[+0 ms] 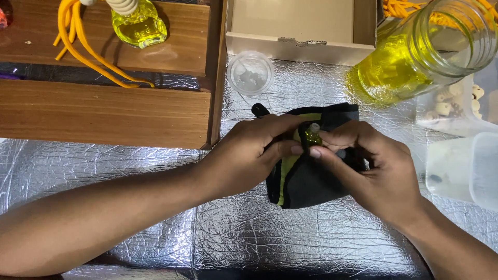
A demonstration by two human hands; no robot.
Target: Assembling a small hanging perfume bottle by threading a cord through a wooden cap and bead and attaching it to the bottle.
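Both hands meet over a black cloth (311,181) with a yellow-green lining, which lies on the foil-covered bench (218,233). The left hand (244,155) and the right hand (373,166) are pinched together on a small bottle (313,136) of yellow liquid with a pale stopper, held just above the cloth's upper edge; fingertips of both hands touch it. Behind the hands sits a small clear round lid (250,72), and beyond it an open cardboard box (301,31). To the right a large glass jar (425,49) of yellow liquid lies tilted, beside clear plastic tubs (461,166). On the left a wooden tray (104,103) carries orange cords (78,41) and another yellow-filled bottle (139,23).
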